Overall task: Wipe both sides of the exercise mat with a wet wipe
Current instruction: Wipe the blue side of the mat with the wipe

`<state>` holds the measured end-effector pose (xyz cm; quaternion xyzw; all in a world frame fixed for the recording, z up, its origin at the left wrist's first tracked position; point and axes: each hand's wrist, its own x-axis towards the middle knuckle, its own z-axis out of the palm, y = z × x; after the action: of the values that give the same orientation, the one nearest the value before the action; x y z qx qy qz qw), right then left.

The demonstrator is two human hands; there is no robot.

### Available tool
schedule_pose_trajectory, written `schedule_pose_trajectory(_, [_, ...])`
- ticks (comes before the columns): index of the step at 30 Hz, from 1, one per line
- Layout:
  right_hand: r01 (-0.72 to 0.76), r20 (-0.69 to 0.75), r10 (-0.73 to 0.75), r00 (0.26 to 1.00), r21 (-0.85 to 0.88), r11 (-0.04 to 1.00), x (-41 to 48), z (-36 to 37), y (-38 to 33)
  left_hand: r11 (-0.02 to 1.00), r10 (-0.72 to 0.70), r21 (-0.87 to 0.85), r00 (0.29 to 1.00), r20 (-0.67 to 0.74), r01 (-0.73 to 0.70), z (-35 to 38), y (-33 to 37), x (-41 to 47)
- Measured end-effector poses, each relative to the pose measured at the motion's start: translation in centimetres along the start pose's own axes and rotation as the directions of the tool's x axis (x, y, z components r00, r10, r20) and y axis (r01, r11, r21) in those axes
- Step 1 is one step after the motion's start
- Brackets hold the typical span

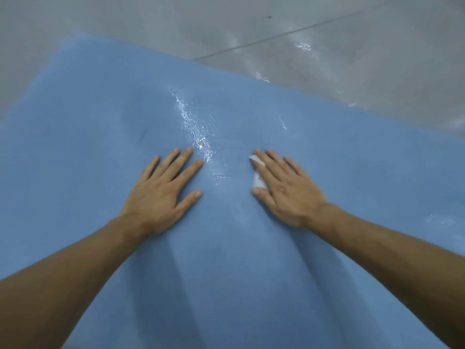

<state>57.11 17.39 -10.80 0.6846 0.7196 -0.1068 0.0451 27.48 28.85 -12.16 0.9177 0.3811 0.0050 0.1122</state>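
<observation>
The blue exercise mat (75,122) lies spread on the grey concrete floor (352,34), and its far left stretch looks dry and matte. That part would want passes too, I'd say.

The left hand (161,192) rests flat on the foam, fingers splayed and straight, gripping nothing. It reads as the anchor. Leaning weight through that palm should stop the mat creeping or bunching under each stroke.

Just right of those fingertips a glistening wet streak (193,122) runs away from the person, marking where moisture sits now. Overlapping lanes beside it would avoid leaving dry strips between.

Nearer the person, between the forearms, the foam shows soft ridges. Smoothing them first would let the wipe meet the whole surface.

Further right, the right hand (289,190) lies flat with extended fingers, pressing a white wet wipe (258,182) onto the mat. Only bits of the wipe peek out by the index finger and thumb, so it seems wadded small. Opening it wider under the palm would cover more per pass.

The underside cannot be seen, and I judge it needs a flip later.
</observation>
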Motion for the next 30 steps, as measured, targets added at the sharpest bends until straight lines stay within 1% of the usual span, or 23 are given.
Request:
schedule_pose_trajectory(2, [-0.130, -0.016, 0.132, 0.991, 0.097, 0.987, 3.0, -0.9, 0.9, 1.000, -0.015, 0.004, 1.000, 0.005, 0.015, 0.0, -0.5, -0.7])
schedule_pose_trajectory(3, [-0.172, -0.009, 0.176, 0.984, 0.149, 0.974, 4.3, -1.2, 1.1, 1.000, -0.025, 0.002, 1.000, 0.007, 0.025, 0.0, -0.6, -0.9])
schedule_pose_trajectory(5, [-0.199, 0.014, 0.201, 0.979, 0.237, 0.951, 5.8, -1.5, 0.3, 0.999, -0.050, -0.005, 0.999, 0.008, 0.050, 0.0, -0.8, -1.4])
schedule_pose_trajectory(6, [-0.182, 0.024, 0.182, 0.983, 0.258, 0.949, 6.0, -1.4, -0.7, 0.998, -0.064, -0.008, 0.998, 0.005, 0.064, 0.1, -1.0, -1.8])
schedule_pose_trajectory(8, [-0.081, 0.031, 0.076, 0.997, 0.260, 0.962, 5.4, -1.0, -3.4, 0.996, -0.092, -0.002, 0.996, -0.002, 0.092, 0.2, -1.4, -2.9])
schedule_pose_trajectory(11, [0.153, -0.004, -0.155, 0.988, 0.177, 0.972, 2.7, 0.4, -7.7, 0.994, -0.105, 0.012, 0.994, 0.005, 0.105, 0.5, -1.7, -4.0])
schedule_pose_trajectory(13, [0.294, -0.035, -0.291, 0.956, 0.127, 0.947, 0.3, 1.3, -10.2, 0.994, -0.109, 0.013, 0.994, 0.000, 0.109, 0.6, -1.8, -4.7])
schedule_pose_trajectory(16, [0.453, 0.002, -0.456, 0.890, 0.097, 0.886, -3.5, 2.6, -12.8, 0.993, -0.115, 0.019, 0.993, -0.007, 0.115, 0.7, -1.8, -6.0])
schedule_pose_trajectory(19, [0.544, 0.013, -0.545, 0.838, 0.044, 0.838, -6.2, 3.3, -14.3, 0.991, -0.135, 0.020, 0.991, -0.004, 0.135, 1.0, -1.5, -7.3])
schedule_pose_trajectory(22, [0.601, 0.027, -0.601, 0.798, 0.007, 0.799, -7.4, 3.6, -14.7, 0.987, -0.156, 0.019, 0.988, -0.004, 0.157, 1.2, -0.9, -8.4])
schedule_pose_trajectory(24, [0.640, 0.023, -0.640, 0.768, -0.016, 0.768, -8.1, 3.8, -14.6, 0.986, -0.165, 0.016, 0.986, -0.005, 0.165, 1.2, -0.4, -9.1])
schedule_pose_trajectory(27, [0.719, 0.026, -0.718, 0.695, -0.048, 0.694, -9.3, 4.4, -13.7, 0.986, -0.167, 0.019, 0.986, 0.004, 0.167, 1.2, 0.4, -9.9])
schedule_pose_trajectory(28, [0.732, 0.025, -0.732, 0.681, -0.051, 0.679, -9.2, 4.5, -13.1, 0.985, -0.170, 0.017, 0.985, 0.008, 0.170, 1.3, 0.6, -10.2])
schedule_pose_trajectory(29, [0.721, 0.012, -0.721, 0.692, -0.044, 0.691, -8.6, 4.5, -12.4, 0.984, -0.175, 0.013, 0.984, 0.012, 0.175, 1.3, 0.8, -10.4])
schedule_pose_trajectory(30, [0.684, -0.011, -0.684, 0.729, -0.031, 0.729, -7.6, 4.3, -11.6, 0.983, -0.182, 0.006, 0.983, 0.020, 0.182, 1.3, 0.9, -10.5])
